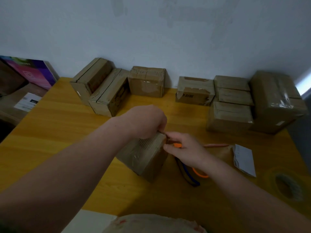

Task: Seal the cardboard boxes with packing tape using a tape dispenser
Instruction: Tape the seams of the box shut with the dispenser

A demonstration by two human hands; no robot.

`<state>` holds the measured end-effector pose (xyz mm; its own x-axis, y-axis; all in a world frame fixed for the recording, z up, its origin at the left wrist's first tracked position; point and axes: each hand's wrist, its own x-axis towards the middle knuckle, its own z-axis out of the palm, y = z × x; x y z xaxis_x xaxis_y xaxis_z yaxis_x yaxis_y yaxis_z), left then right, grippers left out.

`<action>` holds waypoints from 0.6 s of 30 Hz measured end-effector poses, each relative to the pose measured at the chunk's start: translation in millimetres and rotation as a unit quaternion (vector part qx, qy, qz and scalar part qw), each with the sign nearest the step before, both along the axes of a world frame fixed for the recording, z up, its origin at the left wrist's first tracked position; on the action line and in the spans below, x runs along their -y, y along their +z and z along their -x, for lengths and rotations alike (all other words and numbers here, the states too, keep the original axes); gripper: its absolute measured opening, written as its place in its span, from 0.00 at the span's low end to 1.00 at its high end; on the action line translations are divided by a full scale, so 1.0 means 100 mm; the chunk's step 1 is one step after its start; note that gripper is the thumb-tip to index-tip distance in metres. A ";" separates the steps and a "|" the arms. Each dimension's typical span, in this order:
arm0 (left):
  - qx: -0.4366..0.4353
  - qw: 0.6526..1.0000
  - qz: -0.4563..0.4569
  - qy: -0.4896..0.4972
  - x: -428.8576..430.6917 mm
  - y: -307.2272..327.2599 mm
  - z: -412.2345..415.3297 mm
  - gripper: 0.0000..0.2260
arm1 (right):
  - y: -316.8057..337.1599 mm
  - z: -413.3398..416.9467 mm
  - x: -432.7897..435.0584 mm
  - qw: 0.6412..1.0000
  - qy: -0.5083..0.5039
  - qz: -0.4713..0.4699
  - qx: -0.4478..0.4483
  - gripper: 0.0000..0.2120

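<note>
- The small box (143, 157) sat near the middle of the yellow table (50, 132), with glossy tape already across its near face.
- The left hand (148, 121) was curled over the box's top far corner, its fingers pinching at that edge. I could not tell what they pinched.
- The right hand (185, 148) met it at the same corner from the box's right. Its fingers were wrapped round an orange-and-blue tool that I took for the tape dispenser (177, 145), though blur left me unsure.
- I judged the main risk to be the fingers, since both hands crowded one corner close to any cutting edge.
- With the box pinned only at that corner, a hard pull could have skidded or tipped it and left the tape creased or stuck to itself.
- A loop of the tool hung below the right wrist, and I thought it might snag.
- Just right of the box lay a brown pouch (222, 153), a pencil (217, 145) and a white paper (244, 158). These would have crowded any stroke to the right.
- A tape roll (287, 185) sat farther right of the box and nearer the person.
- Behind the box, other boxes (146, 81) lined the wall, well apart from it.
</note>
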<state>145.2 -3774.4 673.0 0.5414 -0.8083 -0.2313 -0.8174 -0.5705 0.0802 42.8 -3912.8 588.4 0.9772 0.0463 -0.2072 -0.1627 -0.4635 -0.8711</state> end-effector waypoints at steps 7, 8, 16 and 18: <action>-0.027 0.998 0.036 0.043 -0.04 -0.32 0.10 0.12 | -0.17 0.07 0.03 0.997 -0.002 -0.062 -0.053 0.15; -0.013 0.997 0.062 0.049 -0.06 -0.37 0.12 0.15 | -0.18 0.08 0.04 0.996 0.000 -0.074 -0.051 0.14; 0.061 0.951 0.300 -0.037 -0.59 -0.61 0.47 0.09 | -0.26 0.12 0.14 0.994 -0.014 -0.092 -0.064 0.17; 0.030 0.962 0.265 -0.052 -0.65 -0.70 0.53 0.17 | -0.26 0.12 0.15 0.993 -0.012 -0.099 -0.063 0.18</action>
<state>91.8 -3709.2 602.6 0.4508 -0.8548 0.2572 -0.8800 -0.3771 0.2889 30.9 -3928.2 562.7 0.9457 0.0746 -0.3163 -0.2847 -0.2794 -0.9170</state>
